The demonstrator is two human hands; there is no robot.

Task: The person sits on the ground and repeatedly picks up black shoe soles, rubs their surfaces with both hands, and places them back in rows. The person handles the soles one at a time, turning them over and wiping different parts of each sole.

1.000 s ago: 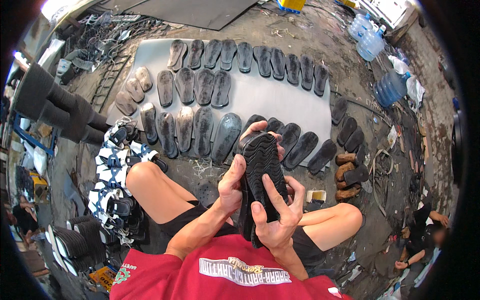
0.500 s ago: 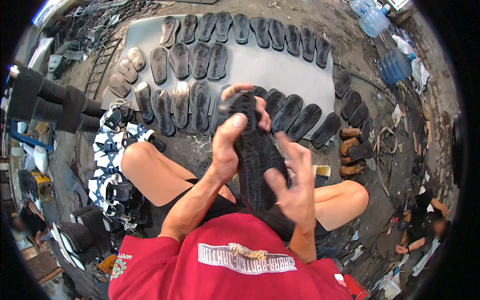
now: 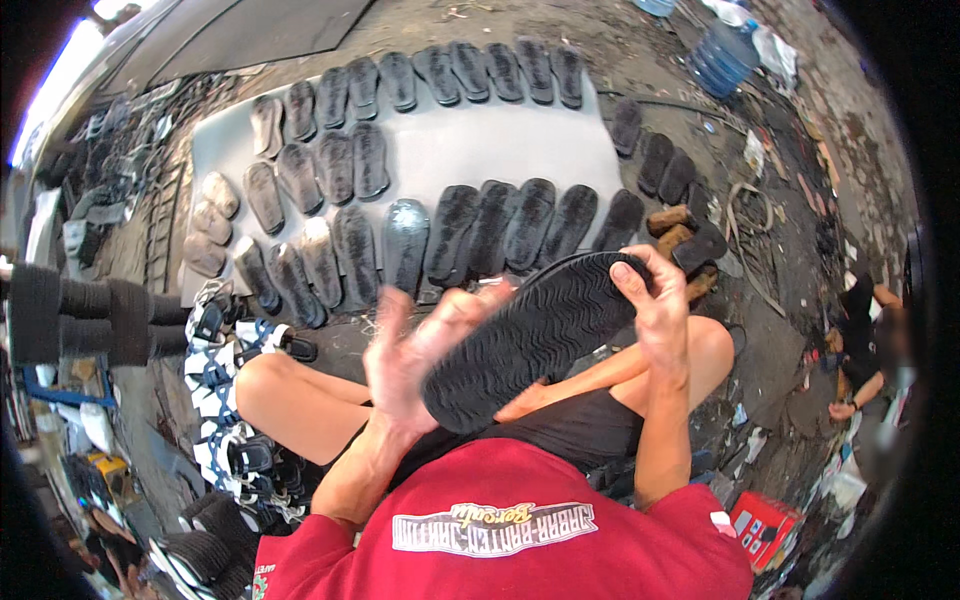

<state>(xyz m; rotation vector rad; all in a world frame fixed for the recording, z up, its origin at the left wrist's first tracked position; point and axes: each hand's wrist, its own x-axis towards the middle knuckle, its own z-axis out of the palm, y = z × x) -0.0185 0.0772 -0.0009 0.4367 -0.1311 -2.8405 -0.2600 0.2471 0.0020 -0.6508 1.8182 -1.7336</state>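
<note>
A black shoe sole [image 3: 535, 330] with a wavy ribbed tread is tilted above my lap, its ribbed face toward me. My right hand [image 3: 658, 312] pinches its upper right end, the thumb on the tread and the fingers behind. At the sole's lower left end is my left hand [image 3: 405, 365], its fingers spread and blurred by motion. Whether it touches the sole I cannot tell. Beyond my hands, rows of dark soles [image 3: 455, 235] lie on a pale grey sheet [image 3: 480, 140].
White-and-dark sandals [image 3: 215, 365] are lined up left of my knee, near stacked black soles [image 3: 80, 310]. Brown shoe-shaped blocks [image 3: 670, 220] and more soles sit at right. A blue water jug [image 3: 722, 60] stands far right. Another person [image 3: 870, 345] is at the right edge.
The sole has swung from upright to a slant, rising to the right. My right hand has taken hold of its upper end; my left hand has let go of the top and moved down left.
</note>
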